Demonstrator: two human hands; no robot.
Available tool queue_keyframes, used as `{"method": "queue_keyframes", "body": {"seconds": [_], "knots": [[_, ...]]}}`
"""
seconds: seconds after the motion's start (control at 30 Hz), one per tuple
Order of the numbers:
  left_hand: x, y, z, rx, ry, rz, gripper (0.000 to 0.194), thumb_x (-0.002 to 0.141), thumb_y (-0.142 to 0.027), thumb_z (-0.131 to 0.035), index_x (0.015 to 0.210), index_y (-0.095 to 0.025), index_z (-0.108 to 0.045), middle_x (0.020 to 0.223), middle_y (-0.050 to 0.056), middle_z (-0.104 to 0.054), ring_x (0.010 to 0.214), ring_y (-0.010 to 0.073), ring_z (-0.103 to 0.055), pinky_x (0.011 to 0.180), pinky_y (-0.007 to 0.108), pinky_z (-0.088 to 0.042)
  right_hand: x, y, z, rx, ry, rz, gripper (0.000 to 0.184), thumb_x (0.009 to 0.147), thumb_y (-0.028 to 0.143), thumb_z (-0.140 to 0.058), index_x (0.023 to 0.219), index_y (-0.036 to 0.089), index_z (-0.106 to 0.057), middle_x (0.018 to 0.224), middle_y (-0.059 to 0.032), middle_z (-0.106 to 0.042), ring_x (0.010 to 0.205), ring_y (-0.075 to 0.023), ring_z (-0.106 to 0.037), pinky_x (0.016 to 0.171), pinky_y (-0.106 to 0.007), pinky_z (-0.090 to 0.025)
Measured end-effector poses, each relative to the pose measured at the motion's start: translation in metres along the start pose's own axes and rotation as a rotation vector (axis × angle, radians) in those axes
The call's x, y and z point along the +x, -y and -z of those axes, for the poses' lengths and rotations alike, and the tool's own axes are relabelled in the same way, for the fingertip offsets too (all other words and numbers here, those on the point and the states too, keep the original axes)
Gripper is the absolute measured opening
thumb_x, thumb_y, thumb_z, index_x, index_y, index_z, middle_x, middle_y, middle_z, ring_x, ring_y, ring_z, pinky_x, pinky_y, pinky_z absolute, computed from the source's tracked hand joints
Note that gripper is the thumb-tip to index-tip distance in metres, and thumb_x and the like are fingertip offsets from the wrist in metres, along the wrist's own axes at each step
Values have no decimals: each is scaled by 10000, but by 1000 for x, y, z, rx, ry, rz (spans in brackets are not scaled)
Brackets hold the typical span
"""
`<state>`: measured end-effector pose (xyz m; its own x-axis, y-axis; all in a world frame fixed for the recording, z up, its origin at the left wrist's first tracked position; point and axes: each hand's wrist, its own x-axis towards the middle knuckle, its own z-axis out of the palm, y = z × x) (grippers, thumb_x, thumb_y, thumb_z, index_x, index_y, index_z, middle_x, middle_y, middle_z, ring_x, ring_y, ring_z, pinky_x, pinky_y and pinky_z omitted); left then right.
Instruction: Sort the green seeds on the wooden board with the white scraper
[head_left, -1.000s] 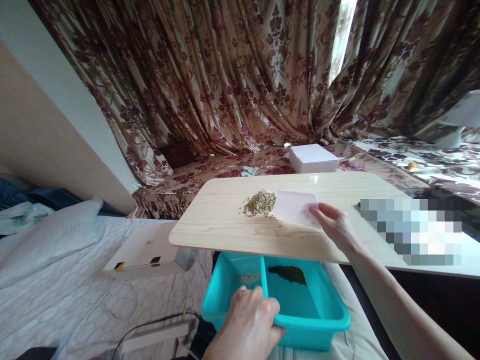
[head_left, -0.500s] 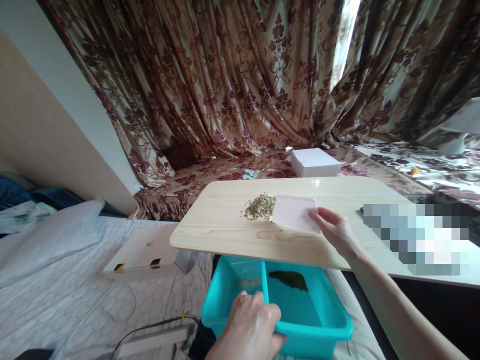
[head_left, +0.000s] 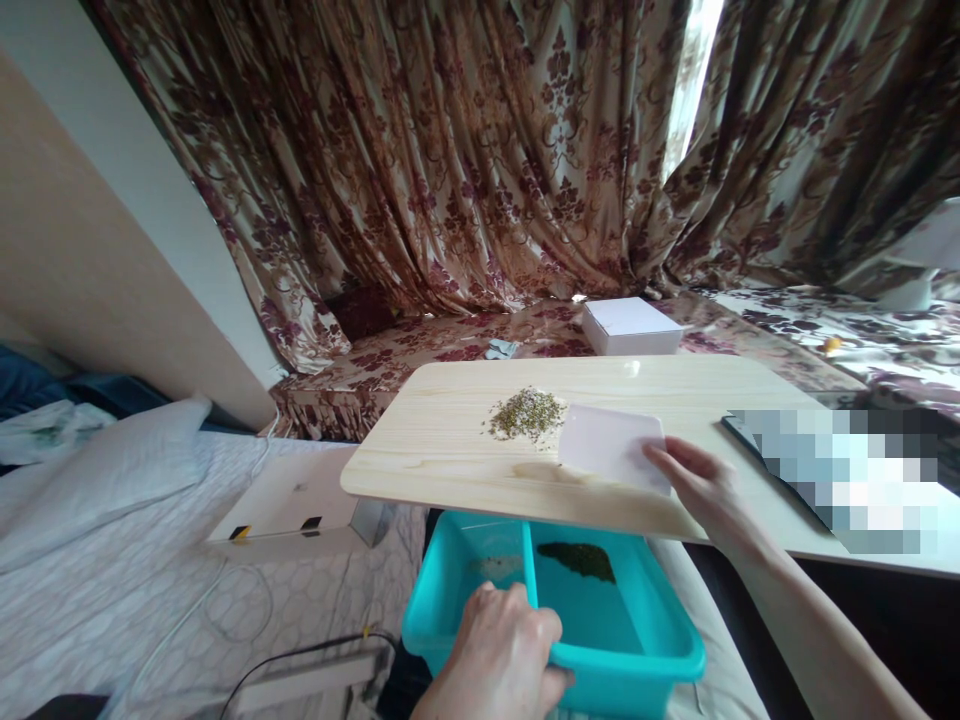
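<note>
My right hand (head_left: 697, 485) pinches the right edge of a thin, translucent white plastic scraper (head_left: 609, 442) over the light wooden board table. Just left of its edge lies a loose pile of small green and pale grains (head_left: 525, 413). My left hand (head_left: 506, 640) is closed round the near rim of a turquoise two-compartment bin (head_left: 637, 660), which stands below the table's front edge. A dark green heap of grains (head_left: 581, 561) lies in its right compartment. In the left compartment sits a thin scatter of pale bits (head_left: 495, 566), partly hidden by my left hand.
The wooden table (head_left: 420, 480) has rounded corners. A blurred-out device (head_left: 832, 480) rests on its right end. Behind it stands a white box (head_left: 631, 325). On the bed at left are a flat white box (head_left: 292, 500) and cables (head_left: 300, 655).
My right hand has moved the scraper to the right and slightly nearer, away from the grain pile, uncovering its right side. My left hand stays on the bin's rim.
</note>
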<state>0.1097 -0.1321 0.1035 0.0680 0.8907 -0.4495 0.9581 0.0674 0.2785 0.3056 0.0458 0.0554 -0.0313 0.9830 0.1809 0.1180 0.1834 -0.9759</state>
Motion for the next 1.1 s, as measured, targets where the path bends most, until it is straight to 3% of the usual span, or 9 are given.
{"method": "queue_keyframes", "body": {"seconds": [0.33,0.77,1.1], "knots": [[0,2,-2,-26,-3,8,220,819,-295,-604,992,-179,-676,1078,94,-613,1102,285,-512,1003,390,-337,12,7,-19,13,9,4,259,673,416,-668,789,189,-712,764,-45,-733,700,-195,-658,610,-261,-503],[2,3,-6,-14,-6,-4,218,825,-314,-595,984,-185,-670,1066,84,-612,1075,279,-522,993,403,-340,7,13,-18,16,27,-16,274,642,443,-693,742,189,-720,706,-41,-719,679,-192,-646,581,-246,-496],[3,4,-6,-3,-7,-4,203,830,-325,-585,943,-182,-673,1041,84,-612,1053,284,-527,961,412,-369,9,6,-18,6,30,-22,327,639,472,-692,783,180,-723,780,-52,-731,707,-193,-648,613,-252,-501]]}}
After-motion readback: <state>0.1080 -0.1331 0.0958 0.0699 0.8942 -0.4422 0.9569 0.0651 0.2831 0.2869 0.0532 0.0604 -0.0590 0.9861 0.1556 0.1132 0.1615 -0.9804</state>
